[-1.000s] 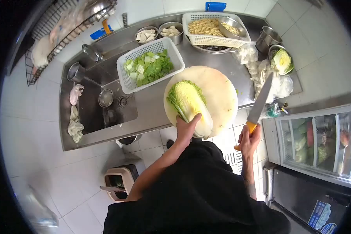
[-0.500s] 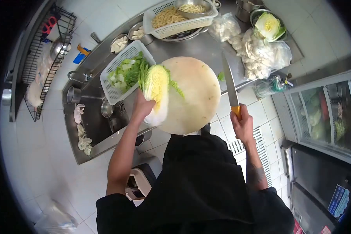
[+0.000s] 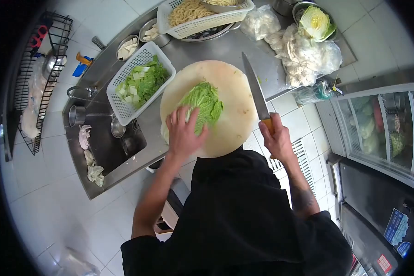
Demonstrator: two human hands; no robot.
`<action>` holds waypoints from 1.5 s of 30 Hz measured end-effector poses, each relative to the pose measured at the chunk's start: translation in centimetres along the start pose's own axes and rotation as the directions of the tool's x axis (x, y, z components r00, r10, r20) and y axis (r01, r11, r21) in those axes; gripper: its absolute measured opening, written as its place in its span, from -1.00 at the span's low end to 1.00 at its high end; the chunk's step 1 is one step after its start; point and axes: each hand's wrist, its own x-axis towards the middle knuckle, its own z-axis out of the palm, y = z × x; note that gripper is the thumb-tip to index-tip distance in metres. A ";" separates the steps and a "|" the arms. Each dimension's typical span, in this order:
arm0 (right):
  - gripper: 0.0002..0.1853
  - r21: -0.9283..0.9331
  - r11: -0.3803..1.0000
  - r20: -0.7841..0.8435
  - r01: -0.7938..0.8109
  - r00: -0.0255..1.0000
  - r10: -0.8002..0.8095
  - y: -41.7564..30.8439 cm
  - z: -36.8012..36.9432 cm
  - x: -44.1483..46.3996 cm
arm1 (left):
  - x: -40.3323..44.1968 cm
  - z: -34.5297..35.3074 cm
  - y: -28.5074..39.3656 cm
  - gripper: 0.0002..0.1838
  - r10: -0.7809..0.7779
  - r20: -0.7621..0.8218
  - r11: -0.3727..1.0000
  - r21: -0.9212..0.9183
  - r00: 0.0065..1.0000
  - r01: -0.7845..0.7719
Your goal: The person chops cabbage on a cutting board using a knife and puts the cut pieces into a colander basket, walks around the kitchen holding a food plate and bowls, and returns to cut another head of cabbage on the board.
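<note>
A piece of napa cabbage [image 3: 206, 103] lies on the round cutting board [image 3: 230, 129], its green leafy side up. Over its near left end is my left hand [image 3: 185, 131], fingers spread; whether they press on the cabbage is hard to tell. My right hand [image 3: 277, 138] grips a large kitchen knife [image 3: 256, 89] by its yellow handle. The blade points away from me, along the board's right edge. Left of the board stands a white perforated basket [image 3: 119, 108] with chopped cabbage [image 3: 142, 80] in it.
Behind are a basket of noodles [image 3: 188, 14], bowls of white pieces [image 3: 128, 48] and bagged food [image 3: 303, 55]. A cut cabbage half [image 3: 315, 23] sits in a bowl at the back right. The sink [image 3: 108, 152] is at left, a glass-door fridge [image 3: 382, 124] at right.
The cabbage, held cut side up at the board's left, now lies leafy side up nearer the middle. My left hand has opened over it. The knife has shifted slightly left.
</note>
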 end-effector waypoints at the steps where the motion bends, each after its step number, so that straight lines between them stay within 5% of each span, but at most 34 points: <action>1: -0.71 -0.002 1.000 0.001 0.002 1.000 -0.002 -0.8 0.3 0.6 | 1.8 0.3 -1.2 -0.42 -0.002 -0.002 1.000 -0.001 1.000 0.002; 3: -0.74 -0.167 0.975 0.093 0.149 0.987 -0.135 -2.2 1.1 2.0 | 5.2 1.0 -3.3 -0.56 0.173 -0.046 0.959 -0.219 0.984 -0.179; 8: -0.80 -0.502 0.795 0.274 0.340 0.935 -0.227 -3.7 3.2 3.9 | 8.0 3.8 -5.2 -0.61 0.283 0.002 0.913 -0.307 0.959 -0.269; 19: -0.84 -0.600 0.740 0.349 0.304 0.932 -0.100 -6.9 3.4 4.5 | 7.7 4.2 -5.7 -0.56 0.225 -0.008 0.879 -0.431 0.974 -0.206; 24: -0.82 -0.621 0.743 0.315 0.248 0.948 -0.053 -8.6 2.8 3.9 | 7.4 2.8 -5.3 -0.59 0.176 -0.166 0.871 -0.433 0.970 -0.232; 40: -0.88 -0.535 0.742 0.390 0.404 0.897 -0.207 -6.2 7.1 7.1 | 7.1 4.8 -5.9 -0.67 0.240 -0.106 0.845 -0.466 0.965 -0.261; 45: -0.87 -0.581 0.740 0.434 0.339 0.898 -0.071 -8.5 5.5 6.1 | 7.2 4.4 -5.9 -0.69 0.218 -0.085 0.853 -0.468 0.972 -0.232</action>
